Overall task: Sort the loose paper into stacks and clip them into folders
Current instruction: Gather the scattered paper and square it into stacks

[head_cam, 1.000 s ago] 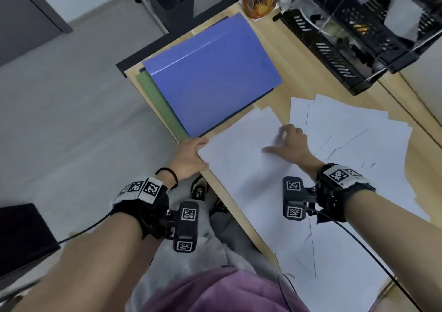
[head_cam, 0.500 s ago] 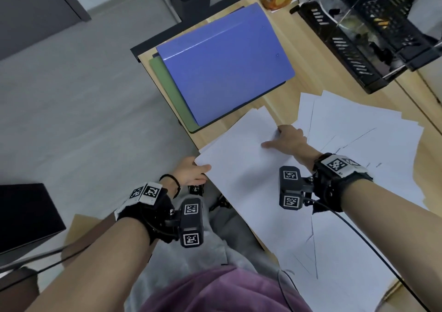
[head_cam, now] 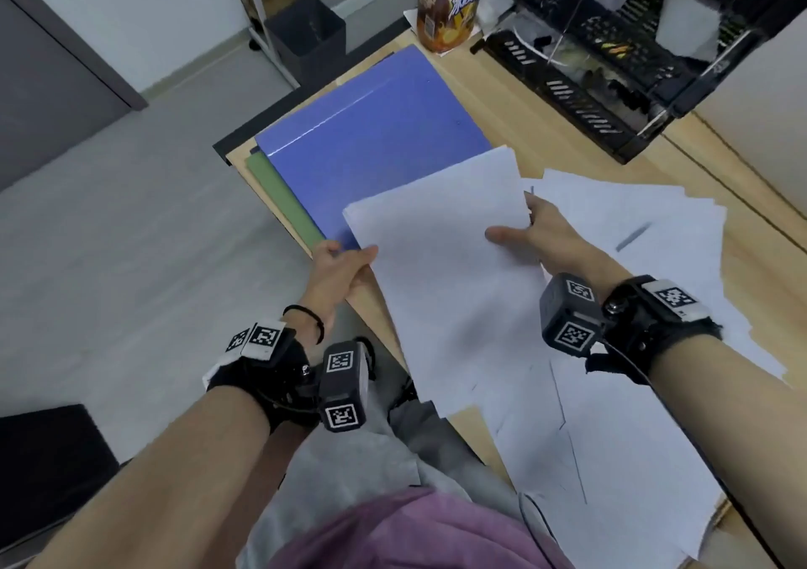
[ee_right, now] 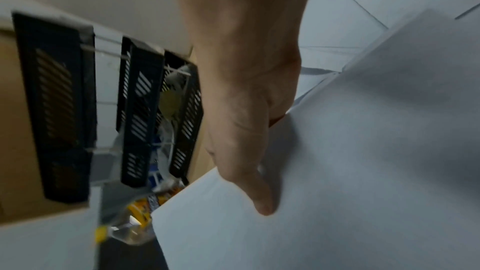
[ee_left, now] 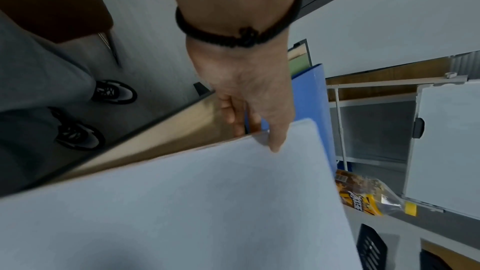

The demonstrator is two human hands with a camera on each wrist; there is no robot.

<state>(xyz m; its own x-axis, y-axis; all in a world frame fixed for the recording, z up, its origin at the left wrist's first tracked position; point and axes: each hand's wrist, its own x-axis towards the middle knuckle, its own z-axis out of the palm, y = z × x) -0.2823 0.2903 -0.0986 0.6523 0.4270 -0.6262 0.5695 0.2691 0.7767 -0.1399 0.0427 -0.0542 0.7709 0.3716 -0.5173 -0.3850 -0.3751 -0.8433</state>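
A stack of white paper (head_cam: 445, 263) hangs lifted above the wooden desk (head_cam: 502, 101), held at both sides. My left hand (head_cam: 345, 265) pinches its left edge, thumb on top (ee_left: 276, 143) and fingers underneath. My right hand (head_cam: 530, 230) grips the right edge with its thumb (ee_right: 262, 202) on top. Loose white sheets (head_cam: 633, 228) lie spread over the right half of the desk. A blue folder (head_cam: 371, 140) lies shut on a green folder (head_cam: 279, 197) at the desk's far left corner.
A black stacked letter tray (head_cam: 620, 53) stands at the back right. A drink bottle (head_cam: 450, 1) with a yellow label stands behind the folders. A dark bin (head_cam: 305, 35) sits on the floor beyond the desk. My legs and shoes (ee_left: 78, 134) are below the desk's edge.
Both hands have taken hold of the paper stack and lifted it off the desk, towards the blue folder. Earlier the right hand lay flat on it.
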